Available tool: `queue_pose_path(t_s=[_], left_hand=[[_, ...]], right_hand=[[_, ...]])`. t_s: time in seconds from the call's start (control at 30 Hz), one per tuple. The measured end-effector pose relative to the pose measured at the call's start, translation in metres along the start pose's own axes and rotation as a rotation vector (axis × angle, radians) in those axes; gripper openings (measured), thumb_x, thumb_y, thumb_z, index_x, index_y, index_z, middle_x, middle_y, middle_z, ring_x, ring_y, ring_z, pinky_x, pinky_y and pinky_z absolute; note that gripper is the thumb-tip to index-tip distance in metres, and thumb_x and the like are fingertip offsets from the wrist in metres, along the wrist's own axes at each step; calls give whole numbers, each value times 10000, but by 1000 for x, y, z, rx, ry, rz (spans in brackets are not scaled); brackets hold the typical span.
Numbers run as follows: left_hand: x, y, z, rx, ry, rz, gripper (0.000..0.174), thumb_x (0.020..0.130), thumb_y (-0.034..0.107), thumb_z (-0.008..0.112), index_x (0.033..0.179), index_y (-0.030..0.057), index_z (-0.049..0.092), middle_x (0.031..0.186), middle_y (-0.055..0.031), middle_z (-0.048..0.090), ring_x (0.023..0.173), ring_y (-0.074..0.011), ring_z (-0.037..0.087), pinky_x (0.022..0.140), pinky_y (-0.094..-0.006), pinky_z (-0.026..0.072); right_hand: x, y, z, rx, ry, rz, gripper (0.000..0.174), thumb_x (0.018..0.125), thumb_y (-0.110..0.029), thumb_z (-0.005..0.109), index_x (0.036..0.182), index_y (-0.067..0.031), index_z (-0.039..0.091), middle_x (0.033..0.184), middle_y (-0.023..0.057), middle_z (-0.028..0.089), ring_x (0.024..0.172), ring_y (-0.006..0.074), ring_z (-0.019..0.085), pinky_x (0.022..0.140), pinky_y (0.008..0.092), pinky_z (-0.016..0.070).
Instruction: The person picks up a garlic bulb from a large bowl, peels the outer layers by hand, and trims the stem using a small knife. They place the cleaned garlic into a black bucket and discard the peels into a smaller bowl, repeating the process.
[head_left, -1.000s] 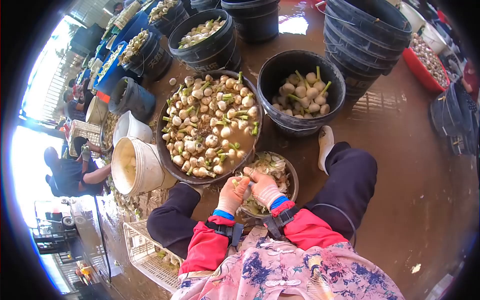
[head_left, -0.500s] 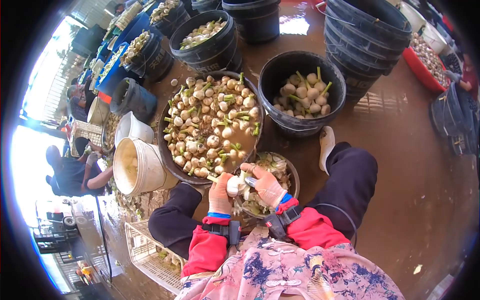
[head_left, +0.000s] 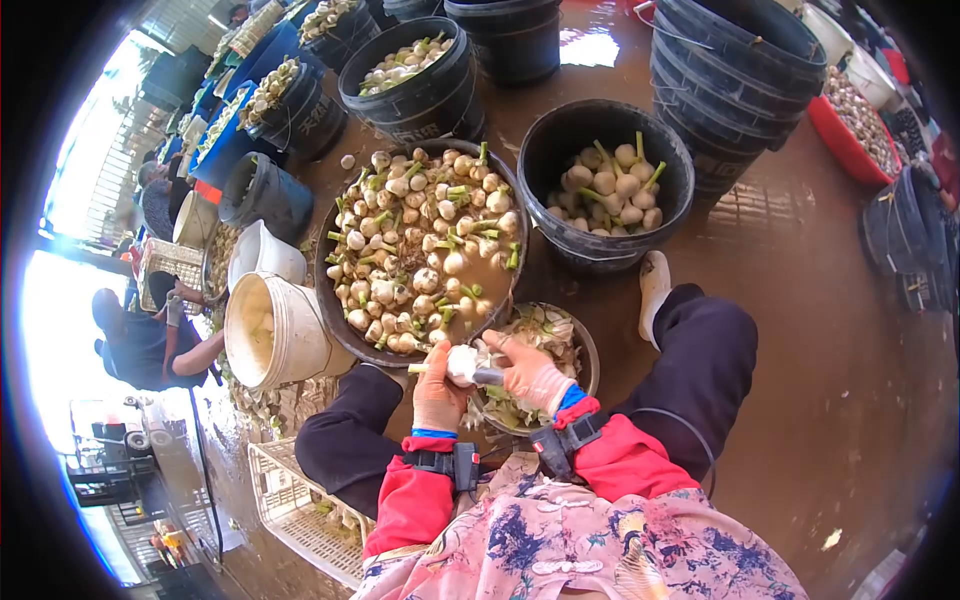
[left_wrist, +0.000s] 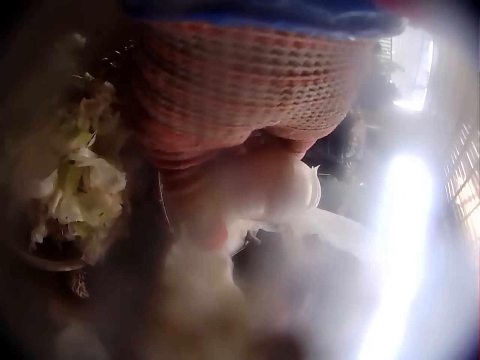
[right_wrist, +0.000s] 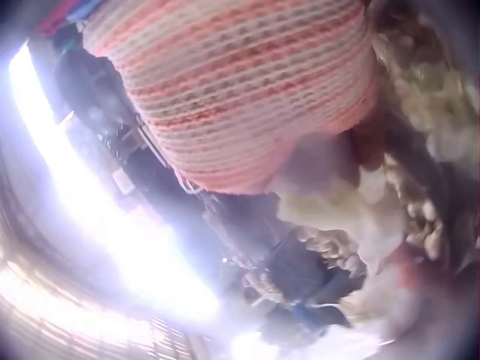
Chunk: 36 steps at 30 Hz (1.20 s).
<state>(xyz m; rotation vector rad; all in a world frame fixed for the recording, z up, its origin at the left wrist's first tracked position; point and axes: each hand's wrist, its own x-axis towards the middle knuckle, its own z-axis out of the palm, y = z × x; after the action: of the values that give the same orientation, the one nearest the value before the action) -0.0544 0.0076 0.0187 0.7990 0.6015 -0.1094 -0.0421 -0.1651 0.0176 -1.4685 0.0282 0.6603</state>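
Observation:
In the head view the gloved left hand (head_left: 438, 392) grips a white garlic bulb (head_left: 462, 365), its cut green stem sticking out to the left. The gloved right hand (head_left: 535, 376) curls round a small metal tool (head_left: 488, 376), which touches or nearly touches the bulb's right side. Below both hands lies a basin (head_left: 591, 372) of peeled skins and leaves (head_left: 548, 332). The left wrist view shows the ribbed glove (left_wrist: 240, 90) close up, with blurred fingers. In the right wrist view the striped glove (right_wrist: 247, 90) hides most of the tool.
A wide tub (head_left: 322, 290) of garlic in murky water stands ahead, with a black bucket (head_left: 600, 252) of cleaned bulbs to its right. White buckets (head_left: 300, 345) and a plastic crate (head_left: 300, 520) are at the left. Stacked black buckets (head_left: 725, 100) stand at the back right.
The hands moved apart from their earlier close position, exposing the bulb. Since half a second ago the right hand has shifted slightly, bringing the tool down along the bulb's right side.

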Motion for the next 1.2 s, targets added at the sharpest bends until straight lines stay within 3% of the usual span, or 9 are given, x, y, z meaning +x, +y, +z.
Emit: queue_pose_path(t_s=[0.1,0.17,0.37,0.43,0.63,0.73,0.97,1.1,1.2], left_hand=[[0,-12,4,52,9,41,239,915,202,540,1114,72,529,974,-73,611,860,-219,613,705,-392,531],[-4,-9,9,69,49,-16,265,925,251,522,1114,68,546,921,-63,622,789,-195,619,630,-348,534],[-12,-6,-2,267,-96,-272,384,924,391,482,1111,68,571,843,-60,644,621,-196,623,458,-265,501],[-18,-1,4,125,-223,-300,390,923,371,491,1164,68,546,920,-74,640,658,-218,636,494,-289,536],[-27,7,14,125,-122,-26,416,920,213,515,1304,89,417,1161,-154,543,966,-306,604,684,-395,580],[-23,2,6,135,-128,6,442,894,101,528,1315,49,404,1163,-146,544,992,-271,591,780,-379,541],[-19,-13,-8,577,-247,163,558,821,6,545,1352,-2,375,1131,-105,585,989,-190,575,828,-275,457],[-28,-5,18,127,-303,47,497,823,-10,554,1300,-56,419,1254,-130,510,1121,-214,513,963,-341,401],[-32,-1,25,192,-214,93,494,852,7,514,1326,-36,384,1204,-150,541,1043,-245,567,908,-332,446]], right_hand=[[4,2,14,-41,188,-230,364,756,6,610,1111,-73,615,983,89,638,885,153,574,788,267,454],[-7,-24,9,130,133,135,308,747,8,606,1043,-71,636,930,96,649,859,168,592,776,278,455],[29,40,1,38,403,-211,213,740,17,587,925,-70,648,868,75,650,817,198,610,756,294,476],[35,42,-20,288,463,288,242,781,24,513,965,-53,651,817,68,648,801,182,616,742,281,487],[31,47,-6,-419,400,-192,437,733,57,561,1147,-80,591,1059,124,613,958,211,600,845,306,472],[16,23,4,203,172,-136,617,687,180,448,1254,-55,507,1129,115,590,1031,169,560,855,236,451],[13,11,11,-69,285,-58,529,760,96,483,1269,-46,488,1052,129,620,944,176,586,803,230,460],[21,17,13,7,393,-183,463,801,35,506,1255,-51,505,1024,120,631,891,184,598,788,253,470],[20,13,9,549,291,186,404,821,5,504,1219,-56,543,1062,103,630,939,204,596,847,286,455]])
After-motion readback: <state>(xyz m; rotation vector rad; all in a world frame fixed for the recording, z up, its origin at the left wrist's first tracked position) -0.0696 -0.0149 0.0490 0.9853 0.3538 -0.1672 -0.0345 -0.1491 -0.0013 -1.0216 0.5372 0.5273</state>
